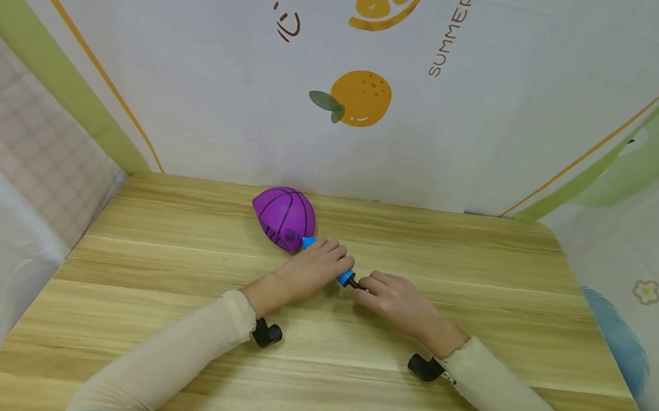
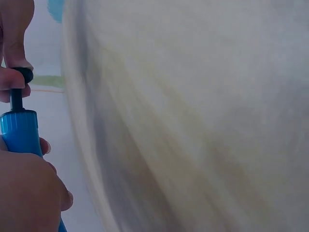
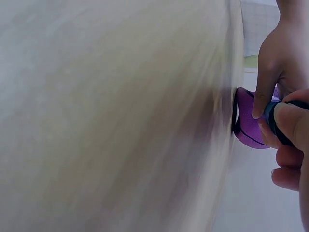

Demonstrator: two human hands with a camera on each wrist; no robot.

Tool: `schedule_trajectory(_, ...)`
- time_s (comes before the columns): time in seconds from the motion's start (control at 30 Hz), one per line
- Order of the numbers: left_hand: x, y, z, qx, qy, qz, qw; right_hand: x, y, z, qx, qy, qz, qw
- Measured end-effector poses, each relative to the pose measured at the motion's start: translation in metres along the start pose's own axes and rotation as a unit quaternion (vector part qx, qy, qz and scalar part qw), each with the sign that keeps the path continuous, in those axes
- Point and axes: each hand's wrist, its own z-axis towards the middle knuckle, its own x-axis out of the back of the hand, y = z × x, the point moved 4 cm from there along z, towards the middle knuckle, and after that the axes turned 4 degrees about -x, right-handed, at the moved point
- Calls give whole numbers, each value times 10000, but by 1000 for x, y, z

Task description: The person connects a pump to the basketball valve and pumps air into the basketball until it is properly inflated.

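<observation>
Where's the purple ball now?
In the head view, the purple ball lies left of centre near the far edge of the wooden table, at the tip of the blue pump that the left hand grips.

The head camera looks forward and down over the tabletop (image 1: 344, 397), while each wrist camera looks low and close across it, the right sharing the purple ball (image 1: 275, 213) with the head.

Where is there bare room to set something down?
Bare tabletop lies right of the right hand, left of the purple ball, and between the left sleeve and right sleeve. A strip also runs right of the ball, along the printed curtain. It's crowded around the ball, blue pump and left hand.
</observation>
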Motion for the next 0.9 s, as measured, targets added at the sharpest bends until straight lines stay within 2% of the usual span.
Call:
schedule_trajectory(0.2,2,-3,0,-65,34,-121,9999,8,-2,-6,50,56,77,9999)
schedule_trajectory(0.63,5,-7,-1,7,76,-310,9995,32,-14,-47,81,152,-24,9998)
schedule_trajectory(0.9,6,-13,-2,101,63,-371,9992,36,-16,-63,110,218,47,9997)
